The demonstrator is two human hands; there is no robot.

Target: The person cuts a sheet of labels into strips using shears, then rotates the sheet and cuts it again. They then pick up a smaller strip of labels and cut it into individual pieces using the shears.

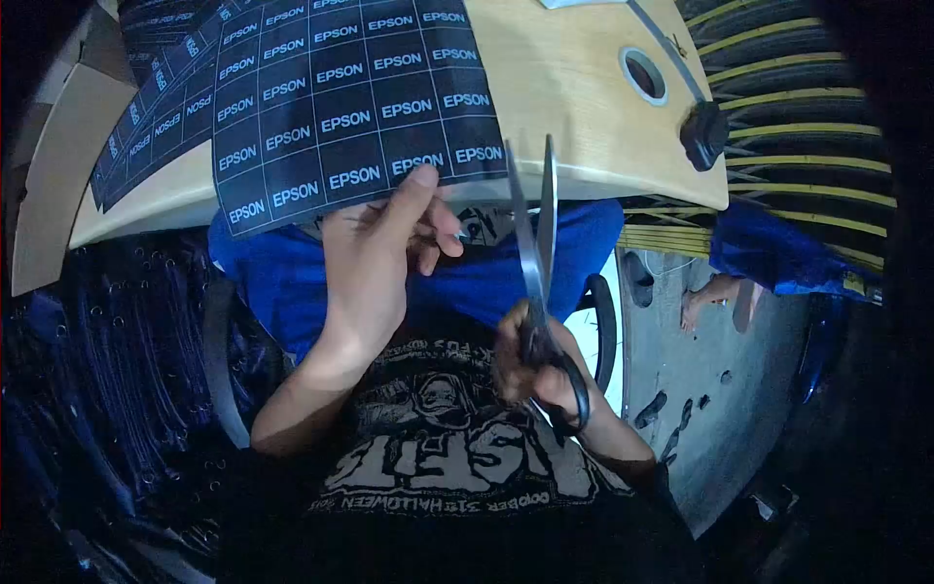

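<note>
A black sheet printed with rows of white EPSON labels (364, 125) lies over the front edge of the table. My left hand (375, 243) pinches its near edge, thumb on top and fingers underneath. A tiny pale bit shows at those fingertips, too small to name. In my right hand (545, 365) is a pair of scissors (533, 258) with black handles, held upright to the right of the sheet. The blades are slightly apart, with nothing visible between them, and the hand is a little blurred.
More EPSON sheets (156, 127) overlap at the left of the wooden table (574, 107). A cardboard piece (68, 175) stands beside them. On the right are a round hole (643, 76), a black knob (703, 134) and yellow-edged stacked material (798, 97). A person's foot (705, 297) shows on the floor.
</note>
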